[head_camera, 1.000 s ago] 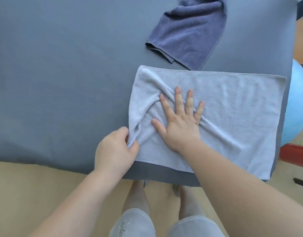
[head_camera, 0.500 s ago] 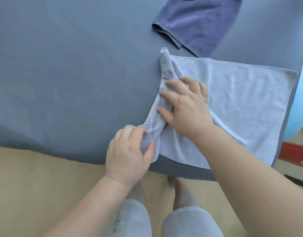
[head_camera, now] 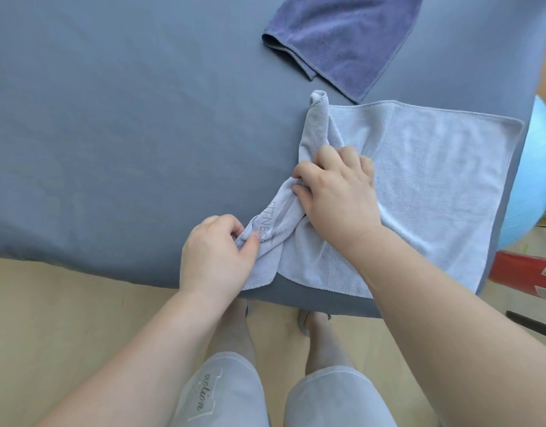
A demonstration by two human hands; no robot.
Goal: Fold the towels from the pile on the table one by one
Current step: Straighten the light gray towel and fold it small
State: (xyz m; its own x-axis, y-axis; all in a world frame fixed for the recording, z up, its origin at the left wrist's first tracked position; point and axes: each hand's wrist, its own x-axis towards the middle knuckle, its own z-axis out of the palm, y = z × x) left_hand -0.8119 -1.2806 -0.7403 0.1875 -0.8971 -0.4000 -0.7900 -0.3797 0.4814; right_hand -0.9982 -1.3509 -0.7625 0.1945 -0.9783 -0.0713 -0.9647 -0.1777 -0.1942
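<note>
Pale towel point(head_camera: 435, 180) lies at the near edge of the table point(head_camera: 111, 118), left side bunched; left hand point(head_camera: 216, 254) pinches its near corner, right hand point(head_camera: 339, 195) clutches the gathered edge; soft, limp, light, I'd judge; corners hold best.

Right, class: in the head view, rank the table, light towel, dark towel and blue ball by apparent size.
Table
Light towel
Dark towel
Blue ball
The frame cuts off the last two, so their order is unsure.
</note>
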